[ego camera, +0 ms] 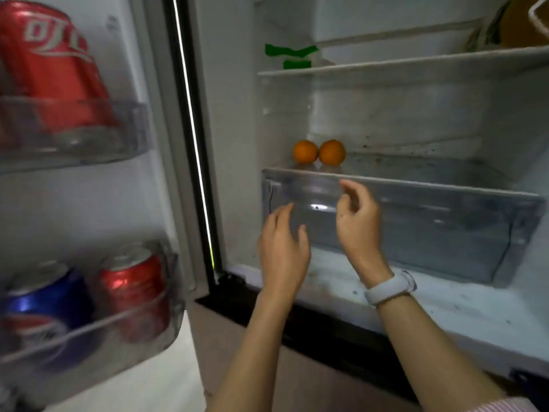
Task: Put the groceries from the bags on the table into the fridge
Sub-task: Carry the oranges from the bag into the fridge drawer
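The fridge stands open in front of me. Two oranges (319, 152) sit side by side at the left of the glass shelf (416, 185) above the clear crisper drawer (445, 227). My left hand (282, 248) and my right hand (358, 221) hover in front of the drawer's left part, fingers apart, holding nothing. A white band (390, 286) is on my right wrist. The table and the bags are out of view.
The open door on the left holds a red can (53, 69) in its upper bin and a blue can (47, 304) and a red can (133, 289) in its lower bin. A green-and-white package (292, 56) lies on the upper shelf; a bag (511, 22) sits top right.
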The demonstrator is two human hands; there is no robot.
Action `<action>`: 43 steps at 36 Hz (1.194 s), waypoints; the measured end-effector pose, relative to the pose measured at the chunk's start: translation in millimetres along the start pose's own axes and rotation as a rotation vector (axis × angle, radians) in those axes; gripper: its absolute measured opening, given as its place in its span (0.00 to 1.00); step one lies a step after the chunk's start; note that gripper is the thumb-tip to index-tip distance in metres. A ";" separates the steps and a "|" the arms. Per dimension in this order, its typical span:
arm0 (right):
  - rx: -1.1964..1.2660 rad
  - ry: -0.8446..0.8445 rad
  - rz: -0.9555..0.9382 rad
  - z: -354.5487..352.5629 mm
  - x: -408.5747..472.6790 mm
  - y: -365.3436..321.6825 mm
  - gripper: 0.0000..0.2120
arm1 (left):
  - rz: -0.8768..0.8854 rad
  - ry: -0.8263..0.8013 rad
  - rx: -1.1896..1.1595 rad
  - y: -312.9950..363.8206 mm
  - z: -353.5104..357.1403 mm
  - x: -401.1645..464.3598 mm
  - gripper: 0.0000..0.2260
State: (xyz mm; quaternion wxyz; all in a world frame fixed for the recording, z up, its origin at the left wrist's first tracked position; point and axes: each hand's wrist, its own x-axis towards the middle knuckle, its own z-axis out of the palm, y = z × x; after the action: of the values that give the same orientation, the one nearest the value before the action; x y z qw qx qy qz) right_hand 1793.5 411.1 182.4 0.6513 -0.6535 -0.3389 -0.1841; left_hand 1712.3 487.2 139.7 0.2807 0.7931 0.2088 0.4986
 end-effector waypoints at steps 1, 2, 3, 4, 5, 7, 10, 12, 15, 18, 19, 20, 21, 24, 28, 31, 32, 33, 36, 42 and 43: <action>0.007 -0.042 -0.004 -2.2 -23.9 -3.1 0.13 | -0.014 -0.009 0.015 -4.6 -10.7 -25.3 0.22; 0.005 -0.088 0.003 -4.2 -47.8 -5.3 0.13 | -0.034 -0.011 0.034 -10.7 -22.3 -51.2 0.21; 0.004 -0.132 0.015 -6.9 -71.5 -8.1 0.12 | -0.065 -0.016 0.052 -18.0 -35.1 -76.8 0.20; 0.016 -0.179 0.027 -9.5 -94.8 -11.4 0.12 | -0.098 -0.024 0.072 -25.7 -49.6 -102.1 0.19; 0.043 -0.233 0.043 -11.5 -118.5 -14.6 0.12 | -0.134 -0.042 0.102 -34.2 -65.5 -127.1 0.19; 0.084 -0.372 0.084 -13.8 -167.3 -20.9 0.11 | -0.204 -0.090 0.210 -52.5 -99.0 -175.4 0.20; 0.072 -0.682 0.161 -7.8 -241.7 -28.3 0.12 | -0.373 -0.113 0.386 -78.7 -156.5 -242.1 0.20; 0.041 -0.954 0.229 3.5 -290.0 -35.8 0.14 | -0.490 -0.112 0.487 -91.8 -197.9 -283.3 0.19; -0.040 -1.233 0.168 31.0 -360.6 -50.6 0.16 | -0.621 -0.062 0.581 -103.8 -261.6 -340.3 0.19; -0.099 -1.427 0.030 63.2 -430.6 -75.7 0.17 | -0.757 0.013 0.665 -111.5 -325.7 -396.5 0.18; -0.104 -1.476 0.009 73.5 -453.5 -86.9 0.17 | -0.808 0.030 0.692 -112.7 -348.2 -415.2 0.18; -0.105 -1.511 -0.012 84.2 -476.3 -100.2 0.17 | -0.855 0.046 0.718 -112.5 -371.8 -433.3 0.19; -0.098 -1.540 -0.036 95.0 -499.1 -115.2 0.17 | -0.900 0.056 0.741 -112.6 -395.9 -451.6 0.19; -0.038 -1.643 -0.115 126.1 -564.3 -167.7 0.17 | -1.024 0.093 0.800 -111.2 -470.6 -502.2 0.19; 0.068 -1.749 -0.220 162.9 -633.8 -239.0 0.18 | -1.164 0.163 0.847 -107.0 -564.3 -550.1 0.19; 0.128 -1.813 -0.255 183.7 -671.3 -279.5 0.17 | -1.243 0.202 0.862 -105.1 -617.8 -566.8 0.19; 0.141 -1.833 -0.259 191.2 -682.1 -289.9 0.17 | -1.256 0.216 0.865 -106.2 -633.3 -570.3 0.19; 0.148 -1.852 -0.260 199.6 -691.7 -298.8 0.17 | -1.268 0.229 0.867 -108.5 -647.9 -572.8 0.19; 0.155 -1.892 -0.262 229.7 -715.1 -318.2 0.17 | -1.294 0.285 0.852 -124.4 -685.6 -577.4 0.18; 0.167 -1.887 -0.252 324.4 -750.2 -348.7 0.15 | -1.291 0.356 0.800 -186.7 -750.0 -569.4 0.18; 0.169 -1.885 -0.245 343.4 -755.2 -353.9 0.15 | -1.288 0.360 0.788 -199.4 -761.5 -565.4 0.18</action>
State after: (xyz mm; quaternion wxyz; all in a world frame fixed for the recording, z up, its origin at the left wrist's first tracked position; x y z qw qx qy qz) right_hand 952.4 565.3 -104.3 0.1315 -0.4437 -0.8025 0.3766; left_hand 775.6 472.7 -108.6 0.1742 0.4634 0.8329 0.2473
